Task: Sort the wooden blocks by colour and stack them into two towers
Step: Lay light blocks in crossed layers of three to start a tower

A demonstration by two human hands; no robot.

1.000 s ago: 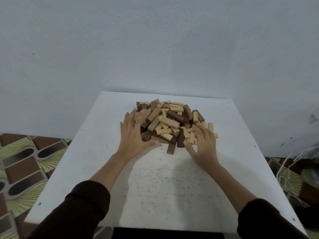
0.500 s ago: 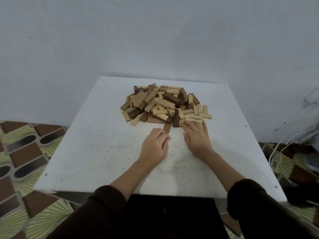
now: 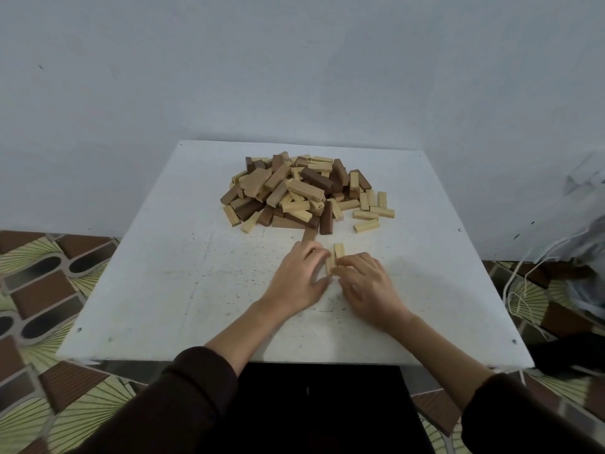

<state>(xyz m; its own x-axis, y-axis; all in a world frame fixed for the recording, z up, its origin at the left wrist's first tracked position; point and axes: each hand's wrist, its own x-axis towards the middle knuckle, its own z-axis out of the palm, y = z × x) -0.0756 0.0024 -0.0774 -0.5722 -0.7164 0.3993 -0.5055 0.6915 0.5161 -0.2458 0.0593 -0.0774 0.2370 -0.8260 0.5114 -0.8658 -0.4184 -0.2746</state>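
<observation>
Two pale wooden blocks (image 3: 334, 261) lying side by side on the white counter (image 3: 157, 276), just in front of the main heap, pinched between both hands. Left hand (image 3: 296, 280) curled at their left side, fingertips (image 3: 319, 253) touching the nearer block; grip closed around that block's left face. Right hand (image 3: 368, 286) pressed in from the right, fingers (image 3: 350, 262) bent over the blocks' near ends; grip likewise closed on the pale pair. One dark brown block (image 3: 309, 233) lying flat just beyond the left fingertips, its far end touching the heap's front edge. Heap of mixed blocks (image 3: 294, 191) at the counter's far middle: pale and dark brown pieces jumbled together, several tilted across one another, a long pale one on top near the centre. A few loose pale blocks (image 3: 370, 211) scattered flat at the heap's right side, apart from each other but near the pile. No tower standing anywhere on the counter. Counter surface speckled with small dark marks in front of the hands, small screw holes near the corners. Dark sleeves (image 3: 196, 388) covering both forearms from the lower edge of view. Plain grey-blue wall (image 3: 294, 77) behind the counter. Patterned floor tiles (image 3: 42, 283) in brown and yellow-green at both sides. White cords (image 3: 523, 280) trailing over the floor at the right.
</observation>
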